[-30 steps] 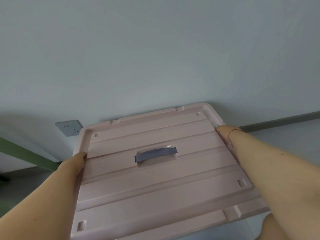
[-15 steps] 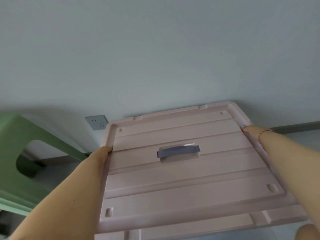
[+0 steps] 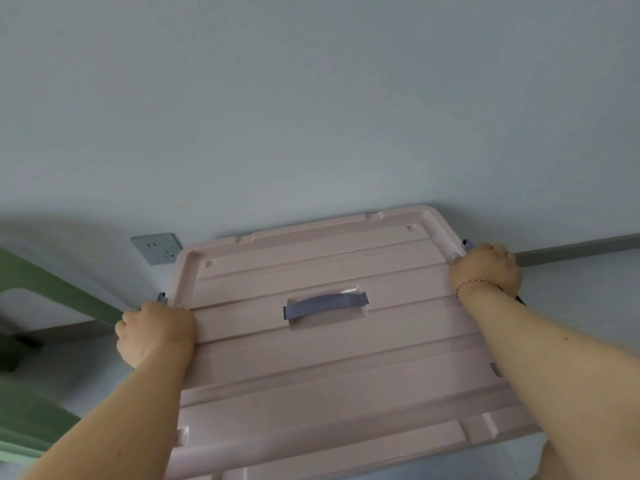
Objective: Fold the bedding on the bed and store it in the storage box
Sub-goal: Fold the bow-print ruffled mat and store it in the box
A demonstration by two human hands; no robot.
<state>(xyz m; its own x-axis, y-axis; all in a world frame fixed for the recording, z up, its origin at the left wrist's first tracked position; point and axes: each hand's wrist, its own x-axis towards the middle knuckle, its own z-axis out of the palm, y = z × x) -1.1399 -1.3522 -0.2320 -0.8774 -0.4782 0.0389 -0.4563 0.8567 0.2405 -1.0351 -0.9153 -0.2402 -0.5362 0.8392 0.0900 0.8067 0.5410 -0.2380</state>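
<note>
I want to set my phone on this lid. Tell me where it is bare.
The pink lid is bare in front of the grey handle between both forearms, and behind it toward the wall. The side edges are taken: left hand, right hand.

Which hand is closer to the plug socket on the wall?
The left hand. It grips the pink lid's left edge, just below and beside the wall socket. The right hand grips the opposite edge, across the lid.
</note>
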